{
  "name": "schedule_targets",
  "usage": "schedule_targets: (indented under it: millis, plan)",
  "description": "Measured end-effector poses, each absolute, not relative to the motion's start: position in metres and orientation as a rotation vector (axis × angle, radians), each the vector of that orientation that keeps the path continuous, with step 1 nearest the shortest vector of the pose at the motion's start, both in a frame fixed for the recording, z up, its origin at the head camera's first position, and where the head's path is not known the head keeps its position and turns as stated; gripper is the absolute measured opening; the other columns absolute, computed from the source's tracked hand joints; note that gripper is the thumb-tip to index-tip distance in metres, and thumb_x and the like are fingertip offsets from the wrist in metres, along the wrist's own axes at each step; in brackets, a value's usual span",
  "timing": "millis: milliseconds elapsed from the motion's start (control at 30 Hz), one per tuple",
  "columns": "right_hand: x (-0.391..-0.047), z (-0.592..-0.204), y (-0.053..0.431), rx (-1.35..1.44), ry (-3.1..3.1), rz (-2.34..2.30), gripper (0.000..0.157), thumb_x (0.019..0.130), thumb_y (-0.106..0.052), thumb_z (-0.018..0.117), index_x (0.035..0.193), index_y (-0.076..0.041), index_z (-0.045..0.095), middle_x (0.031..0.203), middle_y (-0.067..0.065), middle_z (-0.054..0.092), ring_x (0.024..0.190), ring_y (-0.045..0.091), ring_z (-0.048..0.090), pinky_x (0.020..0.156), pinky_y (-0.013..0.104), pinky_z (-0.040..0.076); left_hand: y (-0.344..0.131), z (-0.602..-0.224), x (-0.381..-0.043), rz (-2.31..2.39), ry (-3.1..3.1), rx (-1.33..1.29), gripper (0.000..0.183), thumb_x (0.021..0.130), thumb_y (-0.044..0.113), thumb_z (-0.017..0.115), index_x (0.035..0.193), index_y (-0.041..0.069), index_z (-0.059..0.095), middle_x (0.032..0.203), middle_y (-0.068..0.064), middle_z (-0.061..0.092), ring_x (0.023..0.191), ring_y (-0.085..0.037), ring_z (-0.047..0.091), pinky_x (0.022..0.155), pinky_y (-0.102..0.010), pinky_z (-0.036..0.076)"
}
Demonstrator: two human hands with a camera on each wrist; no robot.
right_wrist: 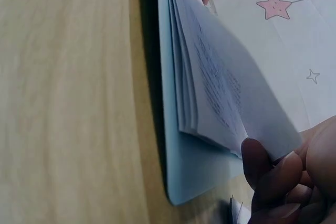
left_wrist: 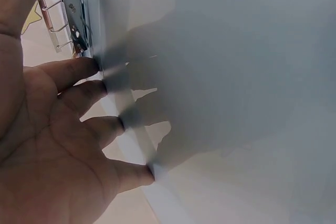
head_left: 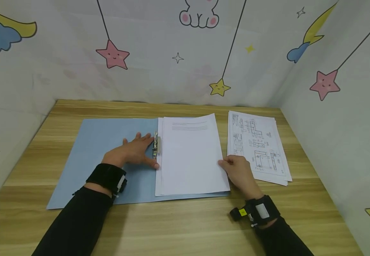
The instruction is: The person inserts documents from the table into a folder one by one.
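Note:
A light blue folder (head_left: 86,160) lies spread out on the table, with a metal ring clip (head_left: 155,147) along its spine. On its right half sits a stack of white paper (head_left: 191,163), the top page printed with a few lines near its upper edge. My left hand (head_left: 130,151) rests on the folder beside the clip, fingers spread, the thumb at the stack's left edge. With thumb and fingers, my right hand (head_left: 237,172) pinches the right edge of the top sheet. In the right wrist view that sheet (right_wrist: 270,121) is lifted off the printed pages below.
A second, slightly fanned pile of sheets with technical drawings (head_left: 258,145) lies on the wooden table (head_left: 172,227) right of the folder. Walls with printed stars stand behind and at the sides.

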State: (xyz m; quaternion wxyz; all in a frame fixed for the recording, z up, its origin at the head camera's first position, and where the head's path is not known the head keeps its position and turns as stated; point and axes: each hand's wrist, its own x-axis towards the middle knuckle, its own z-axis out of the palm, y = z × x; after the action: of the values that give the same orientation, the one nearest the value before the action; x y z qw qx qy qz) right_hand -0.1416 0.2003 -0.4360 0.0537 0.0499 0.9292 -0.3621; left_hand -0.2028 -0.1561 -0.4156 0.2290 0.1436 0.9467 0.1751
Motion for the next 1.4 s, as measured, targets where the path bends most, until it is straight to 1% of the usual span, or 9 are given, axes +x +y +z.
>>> schedule_targets:
  millis: [133,400,667,900,1067,1233,1300,1400]
  plan:
    - [-0.143,-0.435,0.197,0.141,2.823,-1.112,0.019,0.092,-0.027,0.065,0.089,-0.01,0.073,0.08,0.007,0.067,0.07,0.022,0.057,0.056,0.032,0.044,-0.157,-0.416,-0.203,0.491,2.6,0.397,0.124,0.062,0.07,0.076,0.155,0.01,0.019,0.162,-0.016,0.01,0.145,-0.042,-0.005,0.104,-0.077,-0.003]
    - [-0.145,-0.435,0.191,0.143,2.803,-1.119,0.019,0.092,-0.027,0.065,0.094,-0.01,0.073,0.086,0.007,0.069,0.072,0.022,0.058,0.058,0.032,0.046,-0.157,-0.418,-0.203,0.495,2.609,0.388,0.125,0.061,0.071,0.076,0.155,0.01,0.02,0.162,-0.017,0.011,0.145,-0.043,-0.005,0.104,-0.078,-0.004]
    - [-0.145,-0.434,0.187,0.133,2.813,-1.111,0.019,0.092,-0.028,0.065,0.093,-0.01,0.073,0.085,0.007,0.07,0.07,0.021,0.059,0.058,0.032,0.047,-0.155,-0.417,-0.202,0.515,2.608,0.368,0.124,0.061,0.071,0.076,0.155,0.011,0.02,0.162,-0.017,0.011,0.145,-0.043,-0.004,0.104,-0.077,-0.004]
    - [-0.144,-0.433,0.185,0.122,2.817,-1.111,0.019,0.092,-0.027,0.065,0.091,-0.009,0.073,0.083,0.007,0.069,0.07,0.022,0.058,0.057,0.032,0.046,-0.155,-0.416,-0.202,0.522,2.61,0.373,0.123,0.062,0.069,0.077,0.155,0.011,0.021,0.162,-0.017,0.011,0.145,-0.043,-0.003,0.104,-0.078,-0.004]
    - [-0.144,-0.433,0.186,0.107,2.818,-1.102,0.019,0.091,-0.027,0.066,0.088,-0.01,0.072,0.081,0.007,0.068,0.069,0.021,0.057,0.056,0.032,0.045,-0.155,-0.418,-0.202,0.516,2.623,0.377,0.121,0.064,0.073,0.073,0.155,0.012,0.02,0.162,-0.016,0.013,0.145,-0.043,-0.003,0.103,-0.078,-0.003]
    - [-0.144,-0.432,0.188,0.12,2.875,-0.974,0.024,0.09,-0.035,0.067,0.085,-0.012,0.072,0.076,0.005,0.066,0.065,0.021,0.056,0.053,0.032,0.043,-0.155,-0.42,-0.203,0.516,2.633,0.373,0.118,0.067,0.074,0.07,0.155,0.013,0.021,0.162,-0.015,0.013,0.145,-0.043,-0.003,0.103,-0.078,-0.004]
    - [-0.146,-0.431,0.189,0.133,2.909,-0.916,0.026,0.089,-0.038,0.067,0.086,-0.013,0.072,0.075,0.004,0.066,0.064,0.021,0.056,0.052,0.032,0.042,-0.155,-0.42,-0.203,0.519,2.634,0.369,0.117,0.067,0.073,0.07,0.155,0.013,0.021,0.162,-0.015,0.013,0.145,-0.043,-0.003,0.104,-0.078,-0.004]
    - [-0.148,-0.431,0.192,0.143,2.939,-0.879,0.024,0.09,-0.037,0.066,0.09,-0.013,0.072,0.077,0.003,0.068,0.065,0.02,0.057,0.054,0.032,0.043,-0.154,-0.419,-0.202,0.527,2.632,0.364,0.117,0.067,0.073,0.071,0.154,0.012,0.022,0.162,-0.016,0.014,0.144,-0.044,-0.003,0.103,-0.078,-0.004]
